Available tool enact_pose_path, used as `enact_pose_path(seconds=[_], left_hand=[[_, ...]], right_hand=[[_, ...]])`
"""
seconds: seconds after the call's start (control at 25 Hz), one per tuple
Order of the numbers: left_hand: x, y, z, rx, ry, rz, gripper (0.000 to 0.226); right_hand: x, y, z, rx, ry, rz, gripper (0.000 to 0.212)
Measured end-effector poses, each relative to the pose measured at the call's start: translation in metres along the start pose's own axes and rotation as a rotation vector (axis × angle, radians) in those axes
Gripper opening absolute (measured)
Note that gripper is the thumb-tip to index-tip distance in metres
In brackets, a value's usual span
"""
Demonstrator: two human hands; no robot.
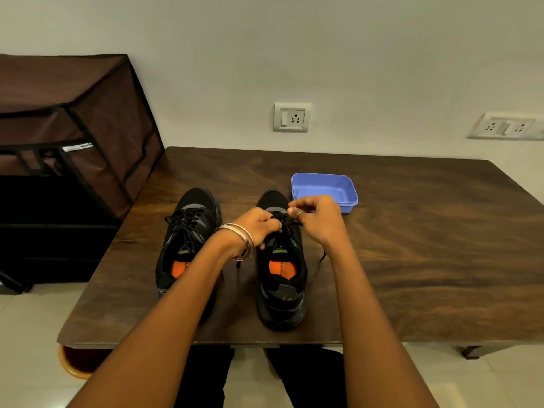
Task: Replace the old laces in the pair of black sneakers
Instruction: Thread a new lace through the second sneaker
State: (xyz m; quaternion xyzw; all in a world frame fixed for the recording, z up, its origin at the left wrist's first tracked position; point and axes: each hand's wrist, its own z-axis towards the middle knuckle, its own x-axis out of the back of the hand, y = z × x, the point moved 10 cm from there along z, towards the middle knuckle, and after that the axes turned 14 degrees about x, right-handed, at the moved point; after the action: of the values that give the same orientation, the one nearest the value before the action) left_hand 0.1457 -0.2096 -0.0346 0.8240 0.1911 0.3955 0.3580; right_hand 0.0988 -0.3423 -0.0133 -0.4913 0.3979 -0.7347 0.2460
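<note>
Table (412, 231) | L hand (256, 228) + R hand (318, 219) fingers pinch laces (284, 222), rt sneaker (282, 278) | eyelets hidden

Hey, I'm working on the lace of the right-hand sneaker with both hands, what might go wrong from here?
Both hands, left hand and right hand, pinch the lace of the right sneaker, so nothing steadies the shoe; a hard tug might slide it along the table. The blue tub sits just behind your right hand and could get knocked.
</note>
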Motion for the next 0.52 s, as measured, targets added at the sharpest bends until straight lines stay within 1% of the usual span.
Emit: enact_pose_path(seconds=[0.04, 0.08, 0.12, 0.16, 0.2, 0.24, 0.32, 0.36, 0.44, 0.52], left_hand=[[-0.001, -0.01, 0.002, 0.071, -0.05, -0.17, 0.031], [-0.003, -0.02, 0.003, 0.155, -0.093, -0.293, 0.03], [-0.006, -0.027, 0.003, 0.236, -0.138, -0.377, 0.027], [-0.01, -0.031, 0.001, 0.298, -0.179, -0.439, 0.024], [-0.014, -0.032, 0.001, 0.333, -0.209, -0.492, 0.023], [-0.016, -0.033, 0.001, 0.358, -0.222, -0.54, 0.022], [-0.017, -0.037, 0.002, 0.412, -0.202, -0.618, 0.024], [-0.015, -0.039, 0.001, 0.433, -0.179, -0.642, 0.025], [-0.011, -0.04, 0.0, 0.437, -0.141, -0.659, 0.025], [-0.007, -0.037, 0.0, 0.419, -0.128, -0.654, 0.024]], right_hand=[[0.005, -0.006, 0.001, 0.035, 0.015, -0.14, 0.015], [0.012, -0.012, 0.001, 0.052, 0.05, -0.199, 0.012], [0.018, -0.016, 0.0, 0.064, 0.076, -0.16, 0.008], [0.019, -0.018, -0.002, 0.063, 0.064, -0.067, 0.004], [0.013, -0.021, -0.004, 0.039, -0.01, 0.013, 0.002], [0.002, -0.024, -0.009, 0.004, -0.124, 0.039, 0.003], [-0.02, -0.025, -0.017, -0.052, -0.31, -0.036, 0.018], [-0.025, -0.025, -0.018, -0.065, -0.342, -0.093, 0.025], [-0.028, -0.028, -0.014, -0.055, -0.327, -0.157, 0.028], [-0.024, -0.029, -0.01, -0.027, -0.272, -0.178, 0.019]])
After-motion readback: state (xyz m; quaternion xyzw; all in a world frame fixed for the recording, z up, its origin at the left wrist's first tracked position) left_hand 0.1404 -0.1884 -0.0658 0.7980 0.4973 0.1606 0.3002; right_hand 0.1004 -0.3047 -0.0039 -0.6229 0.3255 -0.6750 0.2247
